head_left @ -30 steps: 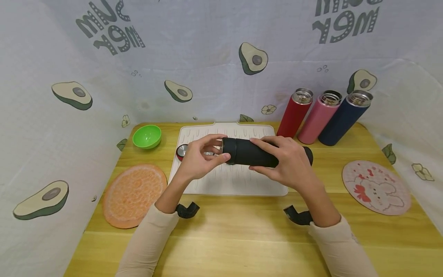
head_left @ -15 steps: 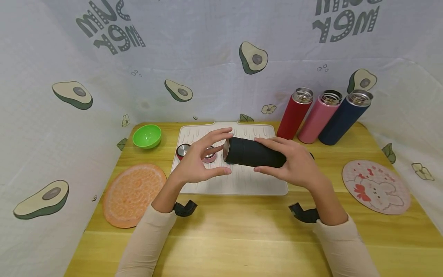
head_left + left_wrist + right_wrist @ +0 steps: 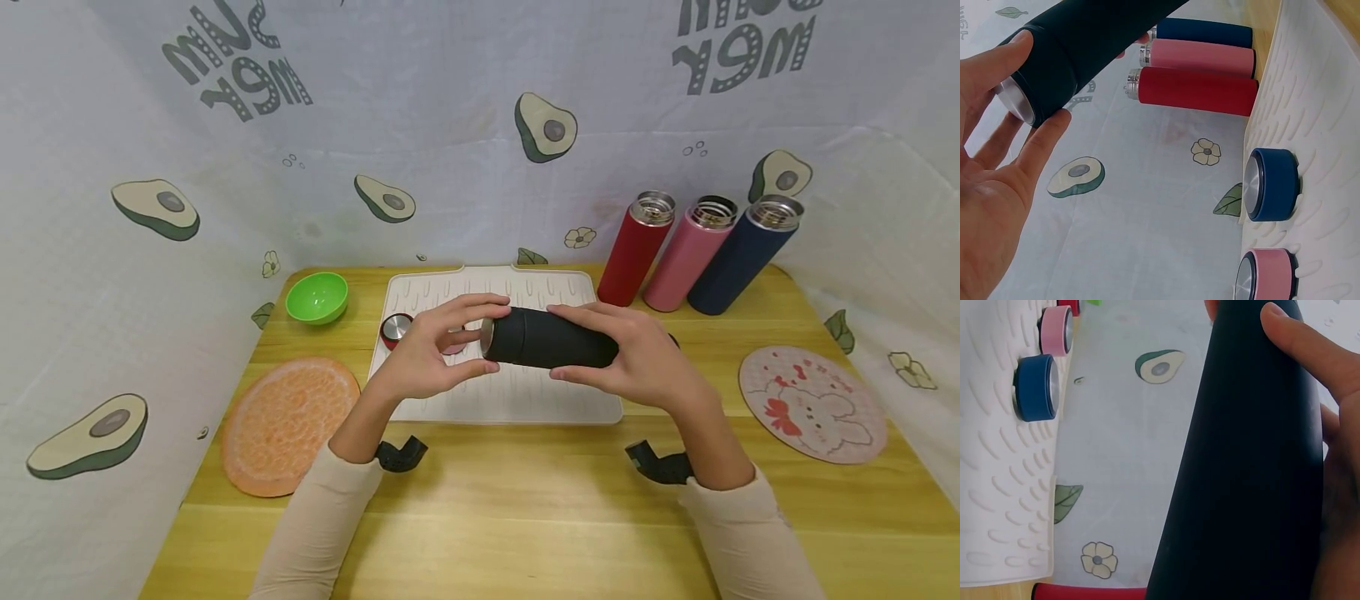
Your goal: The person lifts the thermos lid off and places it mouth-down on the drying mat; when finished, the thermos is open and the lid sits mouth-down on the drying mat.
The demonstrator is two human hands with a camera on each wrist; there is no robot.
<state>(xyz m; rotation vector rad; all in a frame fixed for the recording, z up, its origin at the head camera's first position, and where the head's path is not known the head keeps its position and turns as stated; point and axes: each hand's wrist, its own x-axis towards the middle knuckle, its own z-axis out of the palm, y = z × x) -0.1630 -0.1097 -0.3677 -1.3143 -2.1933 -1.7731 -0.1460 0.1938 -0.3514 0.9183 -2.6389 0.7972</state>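
Observation:
A black thermos [image 3: 573, 342] is held level above the white drying mat [image 3: 525, 400], its lid end toward the left. My right hand [image 3: 645, 354] grips the body, thumb on the near side and fingers on the far side. At the other end my left hand [image 3: 427, 354] pinches the black lid [image 3: 1047, 75] between thumb and fingertips; a seam shows between lid and body. Below, on the mat, lie a red lid [image 3: 395, 331], a pink lid [image 3: 1272, 275] and a blue lid [image 3: 1277, 184]. The thermos hides the blue one in the head view.
Red [image 3: 636, 250], pink [image 3: 690, 258] and navy [image 3: 742, 258] thermoses stand uncapped at the back right. A green bowl [image 3: 317, 298] sits back left. An orange round mat [image 3: 291, 425] lies left, a bunny mat [image 3: 813, 404] right. A patterned curtain [image 3: 465, 125] closes the back.
Half a second ago my left fingers were spread off the lid; now they are around it again. The thermos has dipped slightly, still in my right hand.

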